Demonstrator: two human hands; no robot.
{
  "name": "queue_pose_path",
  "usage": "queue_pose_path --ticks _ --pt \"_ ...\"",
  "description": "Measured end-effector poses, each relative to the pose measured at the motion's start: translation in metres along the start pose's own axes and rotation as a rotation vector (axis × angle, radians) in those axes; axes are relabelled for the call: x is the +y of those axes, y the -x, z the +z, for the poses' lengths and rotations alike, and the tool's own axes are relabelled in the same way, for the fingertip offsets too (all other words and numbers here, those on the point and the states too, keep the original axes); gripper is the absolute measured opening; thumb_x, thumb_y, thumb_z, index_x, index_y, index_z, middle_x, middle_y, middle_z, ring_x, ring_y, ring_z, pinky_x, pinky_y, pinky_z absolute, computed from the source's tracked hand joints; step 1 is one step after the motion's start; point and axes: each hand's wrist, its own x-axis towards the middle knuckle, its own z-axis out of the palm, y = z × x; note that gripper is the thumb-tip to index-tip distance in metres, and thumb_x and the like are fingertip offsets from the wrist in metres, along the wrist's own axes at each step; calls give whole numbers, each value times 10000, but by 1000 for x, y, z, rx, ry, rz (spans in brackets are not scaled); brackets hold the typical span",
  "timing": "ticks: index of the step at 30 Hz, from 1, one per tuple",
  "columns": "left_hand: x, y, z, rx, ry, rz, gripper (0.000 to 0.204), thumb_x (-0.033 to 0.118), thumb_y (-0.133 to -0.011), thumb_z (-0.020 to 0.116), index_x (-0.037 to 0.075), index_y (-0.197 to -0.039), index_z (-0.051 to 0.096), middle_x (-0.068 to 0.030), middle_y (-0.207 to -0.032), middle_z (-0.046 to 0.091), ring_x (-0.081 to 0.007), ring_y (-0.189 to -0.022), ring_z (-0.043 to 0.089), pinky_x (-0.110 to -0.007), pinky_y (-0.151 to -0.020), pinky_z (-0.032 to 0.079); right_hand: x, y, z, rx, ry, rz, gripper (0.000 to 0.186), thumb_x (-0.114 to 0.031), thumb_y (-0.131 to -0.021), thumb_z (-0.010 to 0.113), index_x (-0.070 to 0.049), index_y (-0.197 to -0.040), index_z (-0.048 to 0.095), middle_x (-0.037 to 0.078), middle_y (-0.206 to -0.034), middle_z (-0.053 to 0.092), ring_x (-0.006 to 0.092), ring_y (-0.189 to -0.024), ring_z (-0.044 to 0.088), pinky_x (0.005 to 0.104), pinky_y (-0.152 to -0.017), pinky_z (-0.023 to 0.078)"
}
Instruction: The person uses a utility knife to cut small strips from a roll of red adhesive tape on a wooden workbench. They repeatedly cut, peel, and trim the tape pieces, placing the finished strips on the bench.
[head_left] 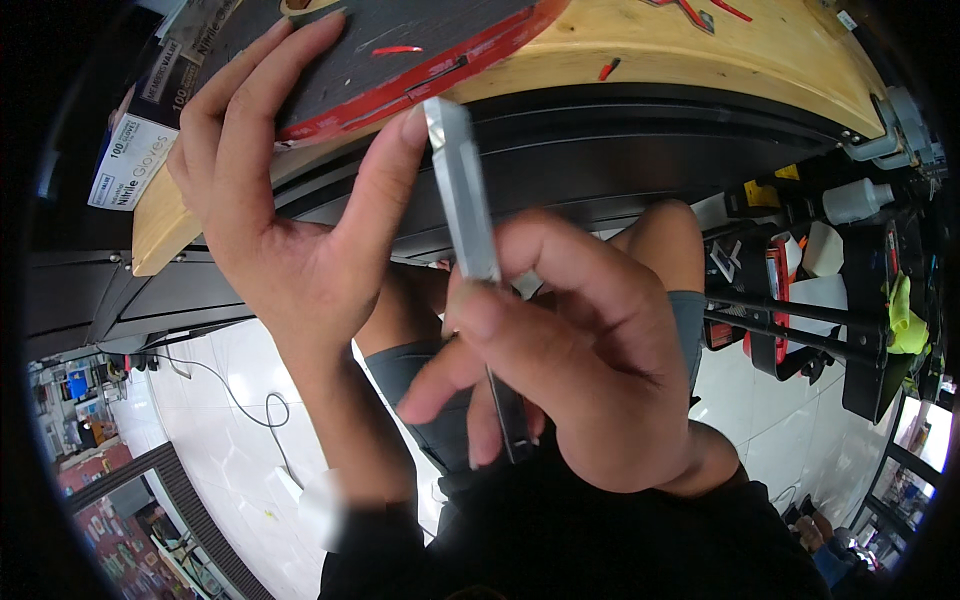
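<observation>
A slim silver metal tool shaped like a utility knife point(466, 205) is held upright in my right hand point(590, 350). Thumb and bent fingers pinch it around the middle, and its darker lower end sticks out below them. No bare blade can be made out. My left hand point(290, 230) is open, fingers spread. Its fingertips reach over a dark round-edged board point(350, 70), while the thumb tip is at the tool's upper end; whether they touch, I cannot tell. Red-backed tape point(420, 85) runs along the board's edge.
The board lies on a wooden tabletop point(680, 50) with red tape scraps point(610, 69). A glove box point(130, 160) stands at its left corner. At right is a black tool caddy point(865, 320) with a white bottle point(857, 201). A cable point(240, 400) crosses the tiled floor.
</observation>
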Motion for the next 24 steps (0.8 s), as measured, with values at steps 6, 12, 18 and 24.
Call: queue_pose_path --ticks 6,12,18,24 --pt "4 -3 5 11 -17 4 502 309 -767 862 186 -1232 717 -67 -1276 652 -242 -1251 556 -381 -1051 445 8 -5 0 27 -140 -45 199 -131 -1013 570 29 -1125 532 186 -807 734 171 -598 709 212 -450 495" --pt "4 -2 5 14 0 -20 502 262 -760 858 192 -1235 711 -48 -1282 646 -220 -1245 555 -378 -1056 437 4 -11 11 78 -198 -84 138 -85 -1030 526 44 -1072 501 129 -789 672 124 -664 700 204 -515 484" --pt "17 -2 5 9 4 -107 539 225 -726 869 211 -1240 707 -41 -1289 640 -226 -1268 545 -397 -1083 441 1 -22 10 130 -55 -52 115 -68 -1020 539 40 -991 518 40 -725 580 75 -700 666 220 -536 443" --pt "8 -1 6 25 41 -78 589 251 -683 891 234 -1243 707 -37 -1306 635 -230 -1296 531 -418 -1116 445 1 -28 15 171 -61 -107 142 -92 -1013 562 40 -977 527 54 -725 587 39 -614 535 248 -511 395"
